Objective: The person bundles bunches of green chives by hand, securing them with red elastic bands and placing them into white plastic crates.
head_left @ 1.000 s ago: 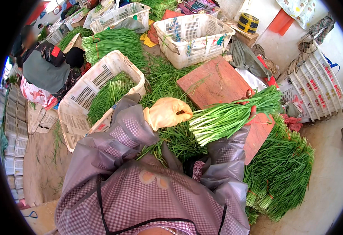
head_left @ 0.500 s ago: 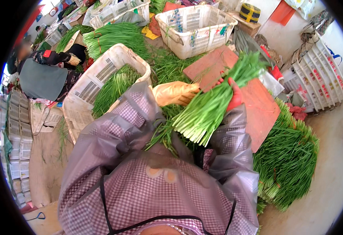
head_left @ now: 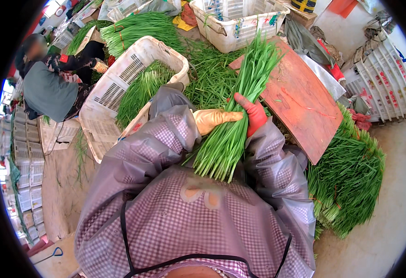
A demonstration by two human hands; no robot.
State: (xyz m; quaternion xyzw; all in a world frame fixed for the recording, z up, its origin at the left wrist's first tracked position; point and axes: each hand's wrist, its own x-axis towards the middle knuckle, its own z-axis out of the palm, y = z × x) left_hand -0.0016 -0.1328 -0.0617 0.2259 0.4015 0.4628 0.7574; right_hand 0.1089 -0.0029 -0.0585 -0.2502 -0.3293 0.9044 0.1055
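Note:
A bunch of long green chives [head_left: 224, 148] stands slantwise in front of my chest, its pale cut ends toward me and its leaf tips pointing away. Round its right side my right hand [head_left: 254, 116], in a red glove, is closed. My left hand [head_left: 214, 120], in a tan glove, grips the bunch from the left, thumb laid across the stalks; its other fingers are hidden behind them. A reddish board [head_left: 300, 102] lies just beyond my right hand.
At my left a white crate [head_left: 112, 88] holds chives. Another white crate [head_left: 240, 34] stands at the back. Tied chives [head_left: 346, 180] are piled on the right, loose ones [head_left: 210, 76] lie ahead. A person [head_left: 52, 88] sits at far left; stacked crates [head_left: 383, 83] lean right.
The bunch has turned more upright and come nearer my chest. My left hand has moved from beside the board onto the stalks. The board now shows more fully.

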